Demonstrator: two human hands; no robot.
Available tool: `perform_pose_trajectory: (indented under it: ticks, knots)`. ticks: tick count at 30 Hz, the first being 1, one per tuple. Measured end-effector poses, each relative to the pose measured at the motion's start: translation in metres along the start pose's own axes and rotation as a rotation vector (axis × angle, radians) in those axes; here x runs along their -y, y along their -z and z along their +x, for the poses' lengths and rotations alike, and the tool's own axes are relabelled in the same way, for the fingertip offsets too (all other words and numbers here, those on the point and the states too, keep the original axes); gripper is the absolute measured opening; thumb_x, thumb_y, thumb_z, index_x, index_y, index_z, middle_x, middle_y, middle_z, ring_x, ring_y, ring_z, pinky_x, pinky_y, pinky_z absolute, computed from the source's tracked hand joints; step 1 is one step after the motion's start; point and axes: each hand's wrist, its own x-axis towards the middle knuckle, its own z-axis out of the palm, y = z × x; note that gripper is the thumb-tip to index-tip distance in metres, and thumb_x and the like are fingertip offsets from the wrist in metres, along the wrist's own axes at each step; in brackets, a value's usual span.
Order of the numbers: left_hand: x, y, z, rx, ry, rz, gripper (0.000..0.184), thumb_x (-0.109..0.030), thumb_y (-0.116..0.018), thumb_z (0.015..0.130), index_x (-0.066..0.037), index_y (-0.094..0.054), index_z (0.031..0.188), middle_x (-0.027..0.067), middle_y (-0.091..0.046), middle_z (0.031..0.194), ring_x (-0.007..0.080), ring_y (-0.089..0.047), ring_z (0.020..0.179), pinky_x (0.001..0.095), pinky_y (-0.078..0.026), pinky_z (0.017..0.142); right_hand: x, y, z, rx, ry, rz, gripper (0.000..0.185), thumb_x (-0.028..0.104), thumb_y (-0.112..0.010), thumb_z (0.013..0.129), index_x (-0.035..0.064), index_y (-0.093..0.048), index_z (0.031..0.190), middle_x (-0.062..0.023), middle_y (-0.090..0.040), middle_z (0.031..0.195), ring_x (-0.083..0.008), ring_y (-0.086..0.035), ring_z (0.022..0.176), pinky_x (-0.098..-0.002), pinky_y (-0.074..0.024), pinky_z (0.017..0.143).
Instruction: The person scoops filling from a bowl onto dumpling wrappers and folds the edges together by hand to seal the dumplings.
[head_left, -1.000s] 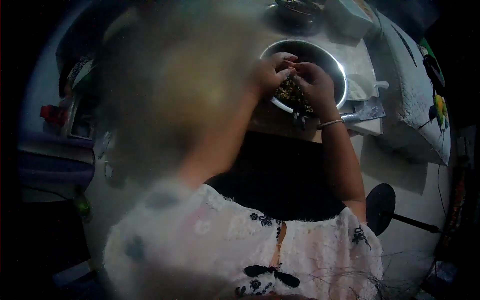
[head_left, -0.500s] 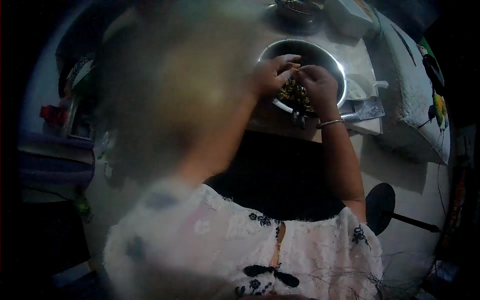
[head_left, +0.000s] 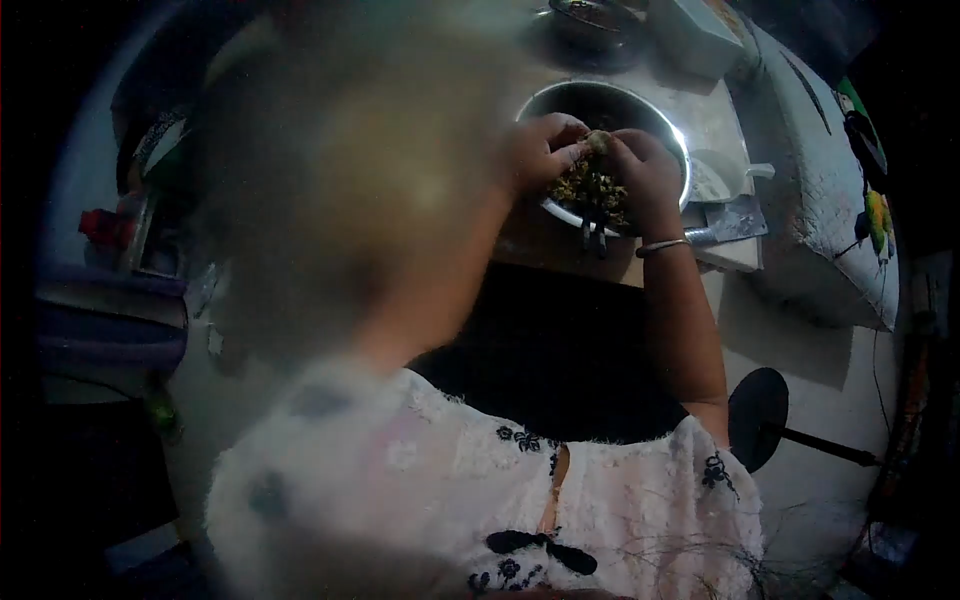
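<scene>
Over a steel bowl [head_left: 684,150], my left hand [head_left: 545,152] and my right hand [head_left: 648,175] meet and pinch a small pale dumpling [head_left: 598,142] between their fingertips. My left fingers are bent round its left side, and my right thumb and fingers press its right side. Chopped brownish-green filling [head_left: 580,188] lies in the bowl below. Two dark sticks, which look like chopsticks [head_left: 594,238], lean over the near rim. The palms and some fingers are hidden.
A white scoop-like dish [head_left: 715,178] with pale powder and a broad-bladed cleaver [head_left: 728,222] lie right of the bowl. Behind are a dark pot [head_left: 592,30] and a white box [head_left: 692,38]. A white padded surface [head_left: 815,200] borders the right. A blur covers the upper left.
My fingertips have shifted slightly, and the pale dumpling shows more plainly between them. My left fingers have curled in more. The bowl stays in place.
</scene>
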Motion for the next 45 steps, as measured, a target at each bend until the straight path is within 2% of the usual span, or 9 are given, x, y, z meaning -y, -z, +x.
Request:
perform_pose_trajectory:
  ticks: [5,10,14,16,22,29,31,37,45]
  knots:
    - [0.003,-0.003,-0.001,-0.083,-0.037,0.032,0.022,-0.014,-0.068,0.080,-0.004,-0.064,0.099,0.0104,-0.066,0.091,0.0182,-0.064,0.083,0.0326,-0.052,0.072,-0.003,0.003,0.001,0.029,0.001,-0.077,0.015,0.014,-0.067,0.081,0.0021,-0.066,0.090,-0.0040,-0.066,0.083,-0.0110,-0.060,0.074,-0.0254,-0.0476,0.067]
    - [0.000,-0.002,-0.003,-0.134,-0.129,0.077,0.018,-0.012,-0.067,0.077,-0.007,-0.065,0.094,0.0089,-0.066,0.090,0.0197,-0.064,0.081,0.0307,-0.051,0.071,-0.015,0.002,0.006,0.074,0.049,0.065,0.015,0.014,-0.066,0.081,0.0023,-0.064,0.091,-0.0031,-0.065,0.083,-0.0100,-0.058,0.075,-0.0242,-0.0462,0.068]
    - [-0.001,-0.006,0.000,-0.132,-0.071,0.007,0.017,-0.011,-0.067,0.076,-0.007,-0.067,0.092,0.0095,-0.066,0.090,0.0215,-0.064,0.081,0.0310,-0.051,0.071,-0.014,0.003,0.006,0.083,0.003,0.011,0.015,0.012,-0.065,0.082,0.0019,-0.064,0.092,-0.0031,-0.065,0.083,-0.0103,-0.058,0.075,-0.0243,-0.0462,0.068]
    - [0.010,-0.006,0.003,-0.177,-0.206,0.066,0.014,-0.010,-0.068,0.074,-0.008,-0.067,0.088,0.0100,-0.065,0.087,0.0245,-0.063,0.079,0.0322,-0.051,0.070,-0.014,0.004,0.007,0.091,0.082,-0.009,0.013,0.012,-0.065,0.082,0.0020,-0.064,0.090,-0.0024,-0.065,0.082,-0.0097,-0.057,0.074,-0.0242,-0.0462,0.068]
    - [0.020,-0.004,0.006,-0.125,-0.294,0.120,0.015,-0.008,-0.072,0.074,-0.005,-0.067,0.087,0.0103,-0.064,0.086,0.0235,-0.063,0.082,0.0353,-0.051,0.070,-0.004,0.001,0.001,0.063,0.120,-0.103,0.012,0.012,-0.064,0.083,0.0034,-0.065,0.091,-0.0022,-0.065,0.082,-0.0091,-0.058,0.074,-0.0246,-0.0466,0.069]
    - [0.007,-0.006,0.003,-0.136,-0.140,0.090,0.014,-0.009,-0.069,0.073,-0.006,-0.066,0.086,0.0101,-0.064,0.087,0.0237,-0.063,0.079,0.0331,-0.050,0.071,-0.006,0.001,0.004,0.057,0.201,-0.244,0.011,0.010,-0.064,0.083,0.0043,-0.066,0.092,-0.0046,-0.066,0.085,-0.0119,-0.060,0.077,-0.0260,-0.0482,0.071]
    - [0.006,-0.007,0.004,-0.171,-0.093,0.009,0.016,-0.010,-0.068,0.074,-0.006,-0.067,0.089,0.0105,-0.065,0.088,0.0224,-0.064,0.080,0.0337,-0.051,0.072,-0.009,0.000,0.005,0.112,0.105,-0.147,0.012,0.008,-0.063,0.082,0.0043,-0.065,0.094,-0.0061,-0.067,0.087,-0.0130,-0.062,0.080,-0.0262,-0.0484,0.072]
    - [0.011,-0.002,0.010,-0.057,-0.078,0.218,0.012,-0.012,-0.068,0.074,-0.008,-0.068,0.085,0.0119,-0.065,0.084,0.0254,-0.063,0.078,0.0350,-0.050,0.069,-0.001,-0.001,-0.001,0.092,0.105,-0.094,0.013,0.007,-0.063,0.082,0.0027,-0.065,0.093,-0.0064,-0.067,0.087,-0.0127,-0.062,0.080,-0.0259,-0.0483,0.073]
    - [0.008,-0.002,0.004,-0.112,-0.128,0.188,0.010,-0.013,-0.068,0.073,-0.008,-0.067,0.081,0.0122,-0.063,0.081,0.0284,-0.062,0.077,0.0359,-0.049,0.068,-0.009,0.000,0.005,0.135,0.101,-0.150,0.013,0.009,-0.063,0.082,0.0018,-0.065,0.092,-0.0067,-0.067,0.086,-0.0122,-0.061,0.079,-0.0259,-0.0481,0.073]
